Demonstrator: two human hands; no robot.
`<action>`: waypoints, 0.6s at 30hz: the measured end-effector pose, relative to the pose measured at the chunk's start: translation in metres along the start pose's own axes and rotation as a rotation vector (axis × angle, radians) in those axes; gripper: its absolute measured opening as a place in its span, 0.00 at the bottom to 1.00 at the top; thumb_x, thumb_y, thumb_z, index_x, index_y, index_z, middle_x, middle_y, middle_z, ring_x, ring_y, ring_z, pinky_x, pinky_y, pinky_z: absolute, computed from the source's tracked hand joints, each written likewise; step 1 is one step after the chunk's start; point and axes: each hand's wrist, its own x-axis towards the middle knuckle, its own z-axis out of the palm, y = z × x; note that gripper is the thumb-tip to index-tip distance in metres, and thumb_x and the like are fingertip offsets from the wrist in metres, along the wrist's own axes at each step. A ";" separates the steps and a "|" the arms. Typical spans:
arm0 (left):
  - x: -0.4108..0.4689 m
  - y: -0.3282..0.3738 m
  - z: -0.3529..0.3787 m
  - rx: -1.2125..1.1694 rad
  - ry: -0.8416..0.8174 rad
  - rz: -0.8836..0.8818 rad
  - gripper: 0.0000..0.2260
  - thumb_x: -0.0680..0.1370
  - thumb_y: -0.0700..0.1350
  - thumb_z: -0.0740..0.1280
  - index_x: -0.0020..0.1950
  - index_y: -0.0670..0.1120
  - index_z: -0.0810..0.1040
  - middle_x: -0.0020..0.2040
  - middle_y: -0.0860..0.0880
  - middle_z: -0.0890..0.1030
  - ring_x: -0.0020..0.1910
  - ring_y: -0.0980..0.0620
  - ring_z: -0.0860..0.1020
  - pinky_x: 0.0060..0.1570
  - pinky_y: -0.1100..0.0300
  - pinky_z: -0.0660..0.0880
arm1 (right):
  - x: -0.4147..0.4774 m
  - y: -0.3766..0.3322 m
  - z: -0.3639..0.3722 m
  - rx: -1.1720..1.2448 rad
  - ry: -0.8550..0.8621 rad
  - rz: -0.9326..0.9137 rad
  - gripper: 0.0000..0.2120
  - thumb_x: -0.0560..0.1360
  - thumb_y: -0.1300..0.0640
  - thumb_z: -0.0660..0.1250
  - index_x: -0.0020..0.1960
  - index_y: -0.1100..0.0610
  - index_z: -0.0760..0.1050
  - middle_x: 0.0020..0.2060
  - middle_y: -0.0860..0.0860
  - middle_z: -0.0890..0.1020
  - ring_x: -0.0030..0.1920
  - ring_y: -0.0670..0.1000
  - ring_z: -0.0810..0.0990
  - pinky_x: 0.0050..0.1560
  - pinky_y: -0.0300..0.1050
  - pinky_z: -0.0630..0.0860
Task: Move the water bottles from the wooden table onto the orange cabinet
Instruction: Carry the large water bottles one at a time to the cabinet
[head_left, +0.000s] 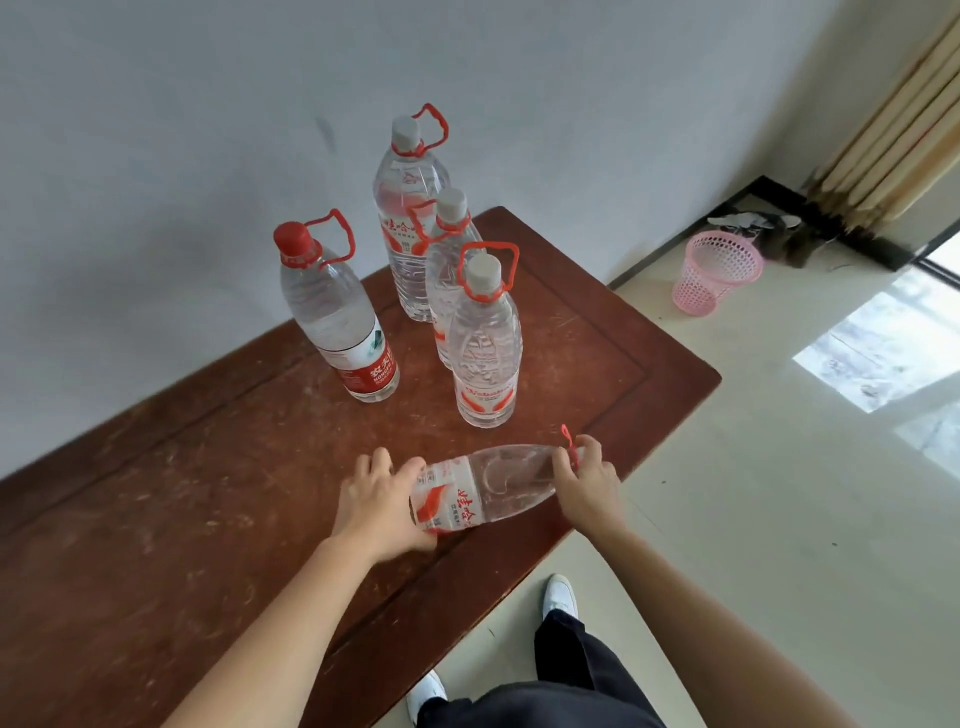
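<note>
Both grips are closed on one clear water bottle, the held bottle (493, 488), which lies on its side between them. The left grip (382, 501) has its fingers curled round the labelled base end. The right grip (587, 480) pinches the neck end, fingers pressed together on the red carry loop (570, 447), so the cap is hidden. The held bottle is low over the near right edge of the wooden bench (156, 519); whether it touches the wood I cannot tell.

Just beyond the grips stands the nearest bottle (485, 353), upright, grey-capped, with a red loop at its neck. Behind it, farther from the grips, the middle bottle (448, 244) stands close against it. Farther still is the tall bottle (408, 208), near the grey wall (156, 156). Both of these also have grey caps and red loops. Beyond the left grip and to its left stands the red-capped bottle (337, 322) with a red and white label, apart from the other three. All four stand on the bench.

Well off to the right of the right grip, a pink mesh basket (717, 273) stands on the pale floor (779, 519). Nearer than the grips, a white shoe (561, 597) and dark trousers (571, 675) show beside the bench edge.
</note>
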 end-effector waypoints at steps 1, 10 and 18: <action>-0.003 -0.001 0.003 0.011 0.005 -0.012 0.47 0.60 0.70 0.73 0.74 0.57 0.59 0.65 0.46 0.66 0.65 0.45 0.66 0.64 0.48 0.70 | 0.001 0.001 0.003 -0.096 -0.023 0.002 0.24 0.82 0.43 0.55 0.75 0.50 0.67 0.62 0.63 0.76 0.65 0.63 0.72 0.66 0.56 0.68; -0.020 0.005 0.029 0.015 0.151 -0.026 0.48 0.67 0.70 0.70 0.80 0.55 0.53 0.74 0.49 0.66 0.74 0.47 0.64 0.70 0.49 0.66 | -0.001 -0.038 0.009 -0.536 -0.302 -0.527 0.32 0.80 0.44 0.56 0.82 0.43 0.51 0.82 0.55 0.50 0.81 0.59 0.44 0.78 0.63 0.39; -0.015 0.009 0.024 -0.015 0.071 -0.091 0.55 0.65 0.68 0.74 0.81 0.58 0.43 0.81 0.47 0.57 0.79 0.43 0.56 0.74 0.44 0.60 | 0.013 -0.037 0.018 -0.850 -0.481 -0.657 0.56 0.69 0.47 0.77 0.80 0.37 0.37 0.82 0.54 0.45 0.81 0.66 0.44 0.75 0.74 0.42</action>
